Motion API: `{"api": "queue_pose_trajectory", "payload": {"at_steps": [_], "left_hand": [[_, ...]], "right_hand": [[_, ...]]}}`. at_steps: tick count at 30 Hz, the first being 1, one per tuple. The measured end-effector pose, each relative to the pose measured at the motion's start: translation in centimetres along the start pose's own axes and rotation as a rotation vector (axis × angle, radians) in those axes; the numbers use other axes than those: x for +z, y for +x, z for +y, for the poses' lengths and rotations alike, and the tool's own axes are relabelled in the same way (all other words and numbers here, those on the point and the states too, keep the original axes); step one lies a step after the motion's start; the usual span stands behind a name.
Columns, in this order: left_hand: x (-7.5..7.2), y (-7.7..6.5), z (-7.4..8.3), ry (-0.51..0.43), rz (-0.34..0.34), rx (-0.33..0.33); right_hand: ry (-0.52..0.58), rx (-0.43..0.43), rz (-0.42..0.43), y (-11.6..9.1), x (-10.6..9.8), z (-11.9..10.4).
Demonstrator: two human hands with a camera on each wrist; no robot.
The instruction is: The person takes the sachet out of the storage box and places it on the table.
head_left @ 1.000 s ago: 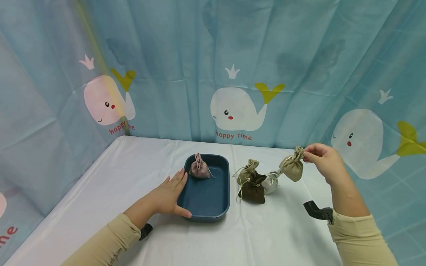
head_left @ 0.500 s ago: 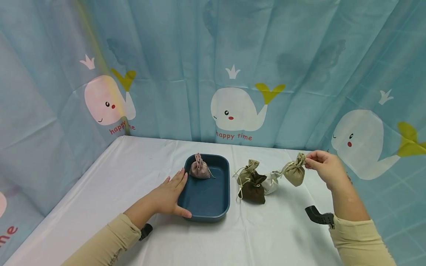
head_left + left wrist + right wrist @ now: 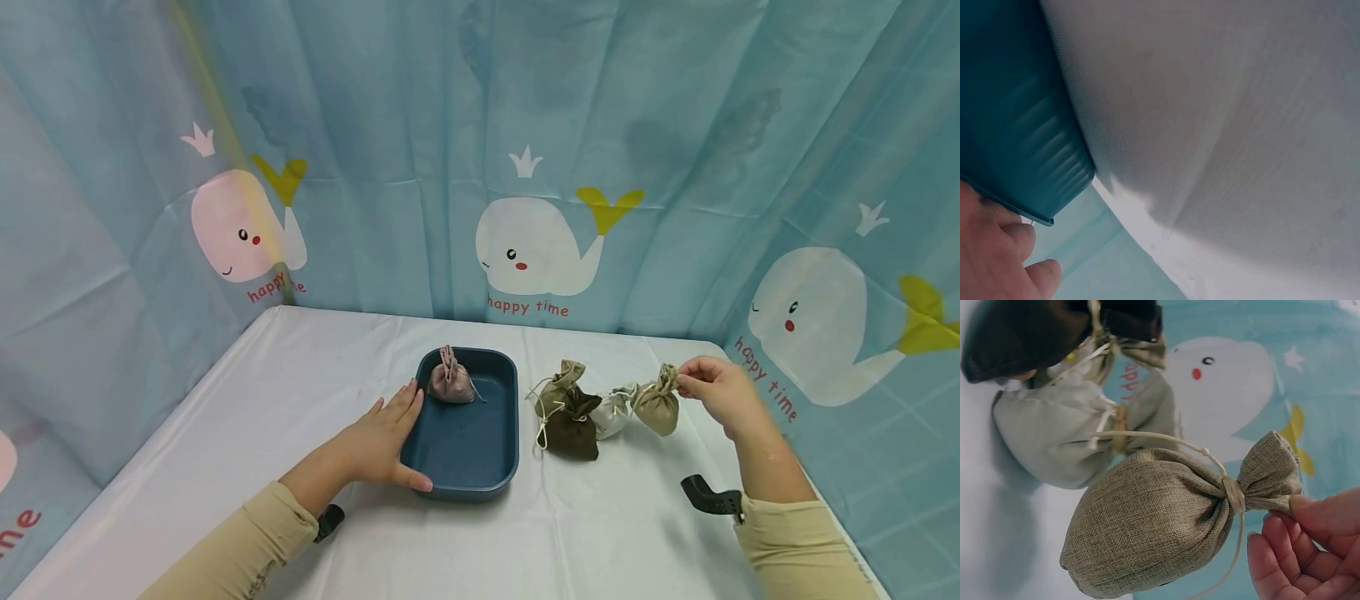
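My right hand (image 3: 722,393) pinches the gathered top of a tan drawstring pouch (image 3: 1154,525) between thumb and fingers. That pouch hangs just right of a pale grey pouch (image 3: 612,413); whether its bottom touches the table I cannot tell. Beside the grey one stand a dark brown pouch (image 3: 570,435) and, behind it, an olive-beige pouch (image 3: 555,395). My left hand (image 3: 380,442) rests with spread fingers along the left rim of a dark blue rectangular tray (image 3: 465,491). In the tray's far left corner sits a pink pouch (image 3: 451,383).
A white cloth (image 3: 360,350) covers the table. Behind it and at both sides hangs a light blue curtain (image 3: 375,233) printed with whales. A black wrist mount (image 3: 708,497) sticks out from my right sleeve, and another (image 3: 328,522) from the left.
My right hand has come down and slightly to the left, lowering the tan pouch toward the table beside the grey one. My left hand and the tray have stayed put.
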State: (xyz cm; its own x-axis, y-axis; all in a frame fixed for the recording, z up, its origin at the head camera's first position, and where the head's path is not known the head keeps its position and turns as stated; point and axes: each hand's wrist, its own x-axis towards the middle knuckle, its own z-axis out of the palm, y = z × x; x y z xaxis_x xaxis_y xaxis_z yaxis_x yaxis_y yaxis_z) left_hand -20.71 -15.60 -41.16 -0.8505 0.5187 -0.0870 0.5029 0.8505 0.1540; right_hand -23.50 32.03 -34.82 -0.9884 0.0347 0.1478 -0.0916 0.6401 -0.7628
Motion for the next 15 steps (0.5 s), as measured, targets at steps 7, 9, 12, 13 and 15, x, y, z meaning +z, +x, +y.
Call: {"api": "queue_pose_trajectory", "payload": {"at_steps": [7,9,12,13,15], "left_hand": [[0.2,0.1,-0.2,0.002,0.008,0.006],[0.3,0.1,-0.3,-0.005,0.009,0.006],[0.3,0.1,-0.3,-0.012,0.011,0.008],[0.3,0.1,-0.4,-0.01,0.009,0.006],[0.3,0.1,-0.3,-0.009,0.006,0.002]], "right_hand": [[-0.035,0.019,-0.029,0.3,0.9,1.2],[-0.041,0.013,-0.036,0.4,1.2,1.5],[-0.054,0.012,-0.052,0.5,1.6,1.9],[-0.056,0.014,-0.058,0.6,1.7,2.0],[-0.057,0.017,-0.073,0.6,2.0,2.2]]}}
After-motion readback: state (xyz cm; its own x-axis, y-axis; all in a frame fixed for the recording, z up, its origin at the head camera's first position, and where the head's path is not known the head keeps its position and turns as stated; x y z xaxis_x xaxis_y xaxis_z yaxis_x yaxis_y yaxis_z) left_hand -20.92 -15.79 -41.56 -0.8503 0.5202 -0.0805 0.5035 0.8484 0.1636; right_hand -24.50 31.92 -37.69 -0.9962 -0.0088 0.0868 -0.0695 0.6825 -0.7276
